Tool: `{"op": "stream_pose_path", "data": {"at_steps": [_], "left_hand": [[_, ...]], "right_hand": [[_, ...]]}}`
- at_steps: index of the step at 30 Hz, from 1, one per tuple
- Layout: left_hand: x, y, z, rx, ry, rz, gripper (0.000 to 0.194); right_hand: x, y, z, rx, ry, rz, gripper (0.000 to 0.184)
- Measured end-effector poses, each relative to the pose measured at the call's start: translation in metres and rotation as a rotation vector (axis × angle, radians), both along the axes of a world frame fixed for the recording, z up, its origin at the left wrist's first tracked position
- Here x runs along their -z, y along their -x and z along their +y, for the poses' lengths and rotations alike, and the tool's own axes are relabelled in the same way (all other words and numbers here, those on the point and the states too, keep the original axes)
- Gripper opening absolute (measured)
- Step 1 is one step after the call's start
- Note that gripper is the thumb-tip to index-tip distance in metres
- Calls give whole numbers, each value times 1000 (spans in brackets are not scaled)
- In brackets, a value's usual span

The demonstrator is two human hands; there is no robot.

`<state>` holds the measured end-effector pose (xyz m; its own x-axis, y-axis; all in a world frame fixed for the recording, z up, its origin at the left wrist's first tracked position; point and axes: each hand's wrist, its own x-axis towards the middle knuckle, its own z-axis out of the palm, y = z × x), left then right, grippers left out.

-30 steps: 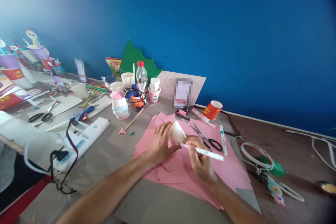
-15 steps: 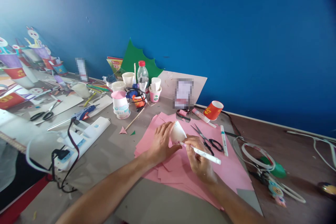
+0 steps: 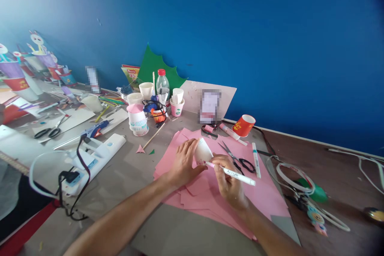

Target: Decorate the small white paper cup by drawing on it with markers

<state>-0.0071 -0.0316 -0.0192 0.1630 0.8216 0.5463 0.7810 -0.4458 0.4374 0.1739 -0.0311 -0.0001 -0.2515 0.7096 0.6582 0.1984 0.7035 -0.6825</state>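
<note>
My left hand [image 3: 186, 164] is closed on a white paper cup [image 3: 203, 151] that lies tilted over the pink paper sheets [image 3: 207, 196]. Pink marks run along the cup's lower edge. In my right hand [image 3: 229, 184] is a white acrylic marker [image 3: 237, 175], its pink tip touching those marks. Just beyond the right hand lie scissors [image 3: 234, 157] with black handles, and a capped marker [image 3: 256, 160] rests to their right.
A red paper cup [image 3: 244, 125] lies tipped behind the scissors. Left of the sheets stand a decorated cup stack [image 3: 138, 122] and a stick with a pink paper triangle [image 3: 140, 149]. A power strip [image 3: 96, 164] with cords sits further left; coiled cables [image 3: 295, 180] lie at right.
The marker's rear end has swung slightly to the right as my right hand shifted a little. My left hand and the cup stay almost still.
</note>
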Motion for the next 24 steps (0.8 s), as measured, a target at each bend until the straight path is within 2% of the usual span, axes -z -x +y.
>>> {"op": "stream_pose_path", "data": {"at_steps": [6, 11, 19, 24], "left_hand": [[-1, -1, 0, 4, -28, 3, 89], [-1, -2, 0, -12, -17, 4, 85], [-2, 1, -1, 5, 42, 11, 87], [3, 2, 1, -16, 27, -23, 88]], "right_hand": [[-5, 2, -1, -5, -41, -32, 17], [-2, 1, -1, 9, -59, -61, 16], [4, -1, 3, 35, 71, 64, 19], [4, -1, 4, 25, 63, 71, 19]]}}
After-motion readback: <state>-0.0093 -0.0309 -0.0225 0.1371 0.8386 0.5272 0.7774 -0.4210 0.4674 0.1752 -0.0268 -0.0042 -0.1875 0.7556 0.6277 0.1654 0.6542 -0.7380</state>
